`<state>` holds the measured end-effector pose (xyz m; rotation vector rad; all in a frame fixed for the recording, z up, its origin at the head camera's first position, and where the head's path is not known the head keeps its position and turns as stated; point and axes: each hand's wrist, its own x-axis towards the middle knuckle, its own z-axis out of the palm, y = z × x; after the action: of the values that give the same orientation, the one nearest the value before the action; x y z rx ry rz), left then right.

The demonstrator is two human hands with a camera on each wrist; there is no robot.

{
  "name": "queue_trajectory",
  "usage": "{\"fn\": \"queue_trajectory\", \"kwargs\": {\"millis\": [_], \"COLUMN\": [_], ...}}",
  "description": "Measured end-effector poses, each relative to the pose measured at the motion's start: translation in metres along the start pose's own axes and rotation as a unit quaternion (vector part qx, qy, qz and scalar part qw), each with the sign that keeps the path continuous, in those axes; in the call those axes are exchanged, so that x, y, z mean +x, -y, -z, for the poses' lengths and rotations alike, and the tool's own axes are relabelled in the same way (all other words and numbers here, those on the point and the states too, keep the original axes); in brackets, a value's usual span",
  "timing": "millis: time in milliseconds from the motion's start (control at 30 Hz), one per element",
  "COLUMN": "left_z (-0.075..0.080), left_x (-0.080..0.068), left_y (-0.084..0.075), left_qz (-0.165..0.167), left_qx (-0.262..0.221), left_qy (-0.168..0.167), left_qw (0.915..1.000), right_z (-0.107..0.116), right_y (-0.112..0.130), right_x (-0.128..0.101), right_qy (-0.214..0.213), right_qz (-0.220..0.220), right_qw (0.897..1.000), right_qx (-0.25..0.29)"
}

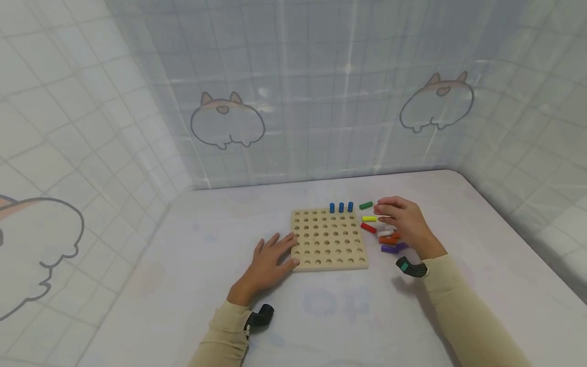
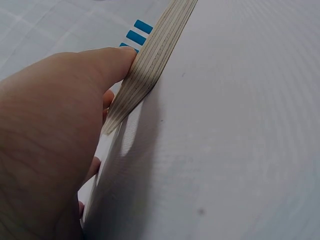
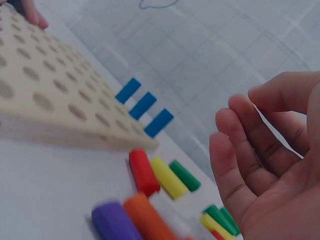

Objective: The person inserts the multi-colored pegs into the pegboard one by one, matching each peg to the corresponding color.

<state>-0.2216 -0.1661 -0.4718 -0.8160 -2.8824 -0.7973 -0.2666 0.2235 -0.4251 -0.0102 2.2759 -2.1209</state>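
Steady the pegboard (image 1: 331, 238) with your left hand (image 1: 270, 261) spread on its left edge, and pinch the green peg (image 1: 366, 205), just right of the far blue pegs (image 1: 341, 207), near one end with your empty, loosely bent right hand (image 1: 407, 221).

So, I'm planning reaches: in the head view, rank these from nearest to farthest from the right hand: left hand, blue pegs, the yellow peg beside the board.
From the right hand:
1. Yellow peg: just off the right edge of the board.
2. Blue pegs: standing in the board's far row, toward its right end.
3. Left hand: at the board's left edge.
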Motion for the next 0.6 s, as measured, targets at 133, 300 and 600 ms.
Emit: {"fn": "queue_trajectory", "kwargs": {"millis": [133,300,600], "left_z": [0.0,0.001,-0.002], "left_x": [0.001,0.003,0.003], "left_y": [0.0,0.003,0.004], "left_qz": [0.001,0.002,0.005], "left_qx": [0.001,0.006,0.012], "left_qy": [0.004,0.009,0.005], "left_qw": [1.0,0.9999,0.9999], "right_z": [0.01,0.023,0.051], "right_y": [-0.002,-0.007,-0.013], "right_x": [-0.008,-0.016,-0.03], "right_qy": [0.001,-0.005,-0.024], "right_qz": [0.001,0.013,0.036], "right_qw": [1.0,0.997,0.994], "right_qx": [-0.028,-0.071,-0.102]}}
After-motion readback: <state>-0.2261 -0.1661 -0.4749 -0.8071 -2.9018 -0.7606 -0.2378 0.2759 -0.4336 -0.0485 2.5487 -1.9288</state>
